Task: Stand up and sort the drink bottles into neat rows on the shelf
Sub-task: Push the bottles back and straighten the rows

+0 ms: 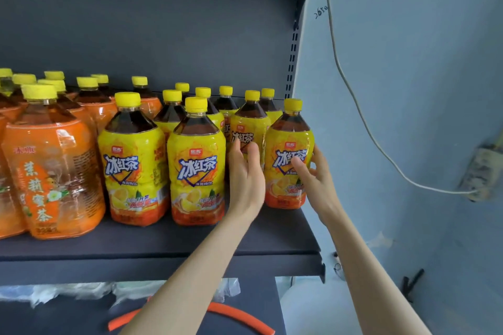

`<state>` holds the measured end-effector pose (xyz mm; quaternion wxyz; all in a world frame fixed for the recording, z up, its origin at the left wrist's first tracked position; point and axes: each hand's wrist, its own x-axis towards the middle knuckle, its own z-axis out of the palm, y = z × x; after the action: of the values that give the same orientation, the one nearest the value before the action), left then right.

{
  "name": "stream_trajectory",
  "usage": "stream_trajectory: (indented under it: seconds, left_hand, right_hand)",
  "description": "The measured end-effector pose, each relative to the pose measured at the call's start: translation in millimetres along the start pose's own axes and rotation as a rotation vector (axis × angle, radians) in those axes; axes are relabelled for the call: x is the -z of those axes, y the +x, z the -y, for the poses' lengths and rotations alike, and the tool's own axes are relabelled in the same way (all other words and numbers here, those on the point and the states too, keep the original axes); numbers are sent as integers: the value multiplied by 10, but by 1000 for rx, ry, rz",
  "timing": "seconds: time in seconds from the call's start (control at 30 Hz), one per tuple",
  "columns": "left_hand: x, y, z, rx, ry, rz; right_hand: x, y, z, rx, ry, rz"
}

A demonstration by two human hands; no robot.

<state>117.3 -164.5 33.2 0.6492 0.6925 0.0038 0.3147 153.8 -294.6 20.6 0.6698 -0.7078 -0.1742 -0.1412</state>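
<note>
Currently upright at the near right end of the shelf [272, 236]: rightmost yellow bottle [285, 140] | right hand [317, 178]: thumb on its label, fingers curled round its right side, gripping it | left hand [246, 182]: fingers nearly straight, touching the set-back yellow bottle [249, 124] just left of it | orange bottles [54, 166]: standing at the left end.

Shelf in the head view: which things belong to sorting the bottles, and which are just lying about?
Job: shelf, yellow-label iced tea bottles, orange-label jasmine tea bottles, right hand gripping the rightmost iced tea bottle, left hand touching one behind.
Lying about: white cable, orange hose, crumpled plastic below.
</note>
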Motion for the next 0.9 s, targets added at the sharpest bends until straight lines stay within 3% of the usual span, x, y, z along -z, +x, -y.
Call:
stream_trajectory:
  seconds: [0.2,0.4,0.5,0.63,0.8,0.9]
  left_hand:
    - [-181,555,192,192,11,-73]
    - [-194,650,352,94,358,-125]
    - [-204,673,374,31,301,-157]
    - [-238,713,398,74,84,-90]
    - [-332,762,466,168,230,12]
    - [-341,767,477,180,41,75]
  right_hand:
    - [3,48,-78,-17,136,67]
    - [200,62,-128,3,199,18]
    - [270,68,-146,7,201,3]
    - [291,73,-150,8,188,4]
    - [298,77,-149,22,166,19]
    - [303,75,-150,27,163,23]
